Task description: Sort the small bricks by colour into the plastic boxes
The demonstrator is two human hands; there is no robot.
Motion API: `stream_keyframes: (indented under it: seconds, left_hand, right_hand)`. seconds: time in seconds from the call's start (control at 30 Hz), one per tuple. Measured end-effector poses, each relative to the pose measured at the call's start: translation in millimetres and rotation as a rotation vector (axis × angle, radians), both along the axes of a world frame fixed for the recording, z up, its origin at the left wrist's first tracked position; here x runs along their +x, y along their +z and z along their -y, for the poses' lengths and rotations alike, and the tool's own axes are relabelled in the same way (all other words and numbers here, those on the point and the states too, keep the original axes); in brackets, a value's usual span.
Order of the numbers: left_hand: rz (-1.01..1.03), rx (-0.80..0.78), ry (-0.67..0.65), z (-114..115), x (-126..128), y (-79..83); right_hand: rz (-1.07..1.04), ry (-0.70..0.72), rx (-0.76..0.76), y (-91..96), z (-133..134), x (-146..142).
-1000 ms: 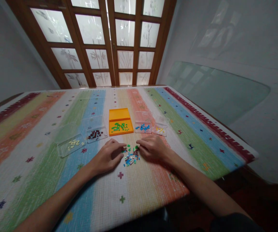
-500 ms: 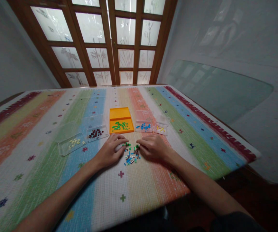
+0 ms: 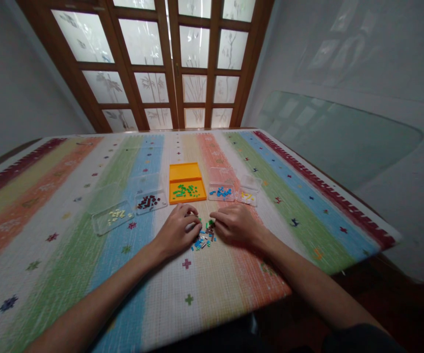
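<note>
Head view: one mixed pile of small toy bricks (image 3: 204,241) lies on the cloth-covered tabletop (image 3: 168,294). Left hand (image 3: 178,229): at the pile's left edge, fingers curled, thumb tip close to the fingertips; whether it grips a brick cannot be told. Against one second ago, it has shifted rightward, thumb drawn in, now covering part of the pile. Right hand (image 3: 237,223): curled nearly closed at the pile's right edge, position much the same, hold on anything undeterminable. Beyond: one open orange case (image 3: 185,171) containing green bricks (image 3: 185,190); four clear plastic boxes (image 3: 103,227), two each side, containing, left to right, cream pieces (image 3: 116,215), dark brown bricks (image 3: 148,201), blue bricks (image 3: 221,192), yellow bricks (image 3: 247,196)
</note>
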State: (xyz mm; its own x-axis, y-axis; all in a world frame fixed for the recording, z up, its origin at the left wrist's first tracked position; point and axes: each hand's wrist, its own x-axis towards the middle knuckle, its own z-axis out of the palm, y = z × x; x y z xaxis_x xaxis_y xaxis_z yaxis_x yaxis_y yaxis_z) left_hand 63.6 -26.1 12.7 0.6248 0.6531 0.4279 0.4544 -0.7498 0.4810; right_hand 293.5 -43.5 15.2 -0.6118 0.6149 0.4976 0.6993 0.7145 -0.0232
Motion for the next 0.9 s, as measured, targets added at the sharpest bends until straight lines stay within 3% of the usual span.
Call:
stream_keyframes:
  seconds: [0.67, 0.9]
  left_hand:
    - [-0.026, 0.098, 0.073, -13, -9, -5.5]
    - [-0.043, 0.052, 0.0, -10, -6, -2.2]
  right_hand:
    - [-0.001, -0.01, 0.003, 0.9, 0, -1]
    - [-0.002, 0.0, 0.002, 0.2, -1, 0]
